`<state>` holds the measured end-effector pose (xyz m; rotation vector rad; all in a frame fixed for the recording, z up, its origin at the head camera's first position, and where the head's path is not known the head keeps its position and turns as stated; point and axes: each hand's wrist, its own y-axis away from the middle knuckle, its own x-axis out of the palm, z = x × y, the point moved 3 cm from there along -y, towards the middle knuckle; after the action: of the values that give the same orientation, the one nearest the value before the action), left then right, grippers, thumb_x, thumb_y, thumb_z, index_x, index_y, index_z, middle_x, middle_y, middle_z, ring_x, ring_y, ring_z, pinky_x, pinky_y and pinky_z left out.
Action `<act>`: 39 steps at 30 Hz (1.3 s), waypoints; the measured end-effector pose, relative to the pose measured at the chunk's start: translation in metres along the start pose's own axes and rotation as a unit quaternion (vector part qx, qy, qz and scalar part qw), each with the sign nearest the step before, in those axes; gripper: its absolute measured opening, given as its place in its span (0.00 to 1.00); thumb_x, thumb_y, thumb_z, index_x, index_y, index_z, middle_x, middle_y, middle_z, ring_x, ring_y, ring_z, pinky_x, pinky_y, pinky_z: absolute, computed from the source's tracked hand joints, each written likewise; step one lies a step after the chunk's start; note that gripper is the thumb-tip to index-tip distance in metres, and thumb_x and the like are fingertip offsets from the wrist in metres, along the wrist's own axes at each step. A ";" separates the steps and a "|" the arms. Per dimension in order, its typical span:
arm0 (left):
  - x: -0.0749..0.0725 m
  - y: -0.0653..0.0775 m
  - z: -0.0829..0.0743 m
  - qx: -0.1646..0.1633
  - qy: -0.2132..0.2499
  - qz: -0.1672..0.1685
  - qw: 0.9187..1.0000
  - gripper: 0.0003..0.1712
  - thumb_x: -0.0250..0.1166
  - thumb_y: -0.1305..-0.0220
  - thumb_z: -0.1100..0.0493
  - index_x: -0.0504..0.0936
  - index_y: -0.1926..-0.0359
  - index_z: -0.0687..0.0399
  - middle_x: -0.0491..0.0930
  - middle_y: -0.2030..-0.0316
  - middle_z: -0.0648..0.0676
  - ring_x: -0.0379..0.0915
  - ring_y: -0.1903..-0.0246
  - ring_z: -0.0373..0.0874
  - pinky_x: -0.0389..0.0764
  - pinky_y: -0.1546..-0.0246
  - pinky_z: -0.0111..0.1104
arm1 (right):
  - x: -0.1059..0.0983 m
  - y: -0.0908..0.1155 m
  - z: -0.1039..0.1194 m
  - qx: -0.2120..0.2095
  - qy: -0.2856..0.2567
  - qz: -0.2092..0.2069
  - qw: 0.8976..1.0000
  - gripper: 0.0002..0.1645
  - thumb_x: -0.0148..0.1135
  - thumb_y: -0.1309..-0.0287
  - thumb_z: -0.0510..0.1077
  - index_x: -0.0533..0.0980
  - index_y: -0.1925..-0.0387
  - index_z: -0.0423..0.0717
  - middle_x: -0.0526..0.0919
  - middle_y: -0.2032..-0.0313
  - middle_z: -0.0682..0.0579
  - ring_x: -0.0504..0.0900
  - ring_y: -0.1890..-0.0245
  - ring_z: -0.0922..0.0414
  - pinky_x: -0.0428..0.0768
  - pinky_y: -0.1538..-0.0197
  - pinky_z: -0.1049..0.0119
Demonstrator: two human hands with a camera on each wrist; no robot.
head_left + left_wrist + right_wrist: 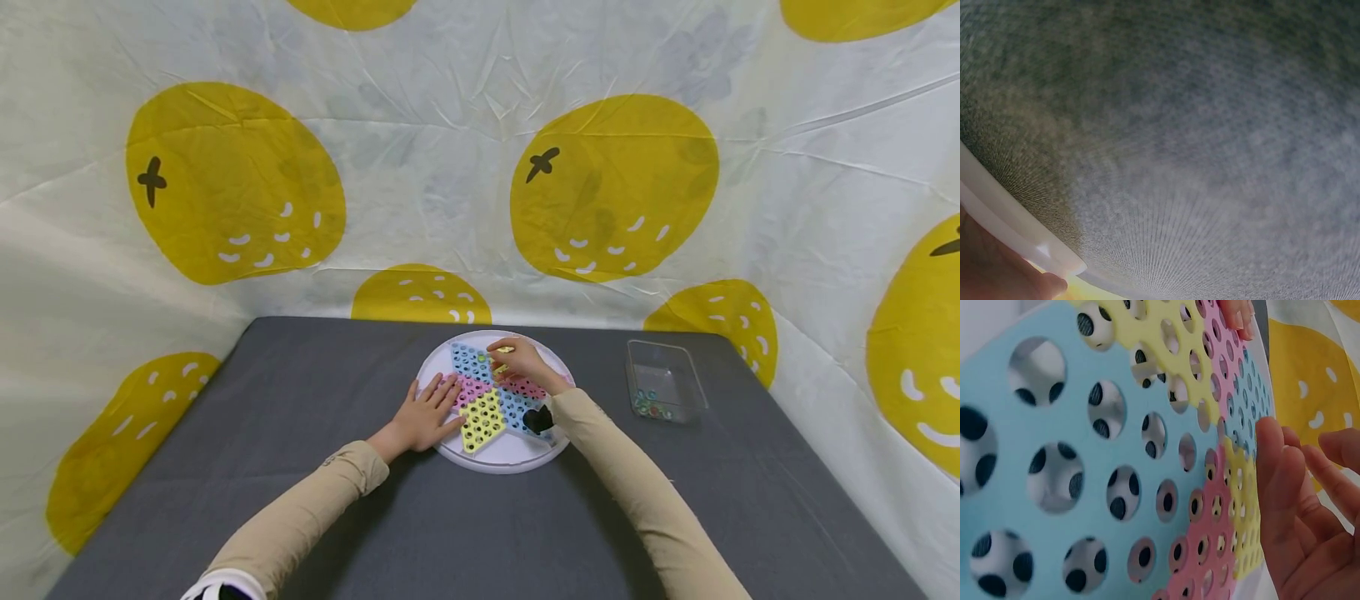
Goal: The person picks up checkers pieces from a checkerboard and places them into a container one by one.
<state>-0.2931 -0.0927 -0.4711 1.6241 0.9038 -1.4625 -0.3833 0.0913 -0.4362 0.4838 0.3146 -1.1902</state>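
Observation:
A round white Chinese checkers board carries a star of blue, pink and yellow perforated sections. My left hand rests on its left side with fingers spread and straight; in the left wrist view part of that hand shows by the white rim. Over the far right part of the star is my right hand, its fingers loosely bent. A greenish-yellow marble sits in the far blue section, close to those fingertips. In the right wrist view the right hand shows nothing between its fingers.
To the right of the board stands a clear plastic box with several glass marbles at its near end. A dark grey cloth covers the table. Behind it hangs a white curtain with yellow fruit shapes.

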 end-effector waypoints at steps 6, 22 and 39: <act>0.000 -0.001 0.000 0.000 -0.001 0.002 1.000 0.39 0.36 0.36 0.35 0.44 0.31 0.49 0.40 0.30 0.49 0.34 0.31 0.49 0.41 0.37 0.56 | 0.010 -0.007 0.001 0.021 -0.025 0.027 0.999 0.20 0.48 0.37 0.43 0.69 0.45 0.41 0.81 0.64 0.38 0.81 0.80 0.55 0.80 0.72 0.65; 0.002 -0.001 0.001 0.002 0.004 -0.003 1.000 0.39 0.37 0.36 0.35 0.44 0.31 0.49 0.40 0.30 0.49 0.34 0.31 0.51 0.41 0.38 0.57 | 0.017 -0.012 0.001 0.053 -0.026 0.027 0.998 0.19 0.47 0.38 0.42 0.69 0.46 0.44 0.78 0.75 0.47 0.77 0.86 0.60 0.75 0.80 0.71; 0.002 -0.002 0.000 -0.004 -0.006 -0.003 1.000 0.39 0.36 0.36 0.34 0.43 0.31 0.48 0.40 0.30 0.48 0.33 0.30 0.50 0.41 0.37 0.55 | 0.019 -0.017 -0.001 0.081 -0.016 0.002 0.997 0.11 0.52 0.40 0.43 0.70 0.56 0.46 0.79 0.79 0.49 0.78 0.87 0.60 0.74 0.82 0.70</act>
<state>-0.2945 -0.0919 -0.4734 1.6063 0.9091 -1.4687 -0.3924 0.0720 -0.4495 0.6056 0.1895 -1.2239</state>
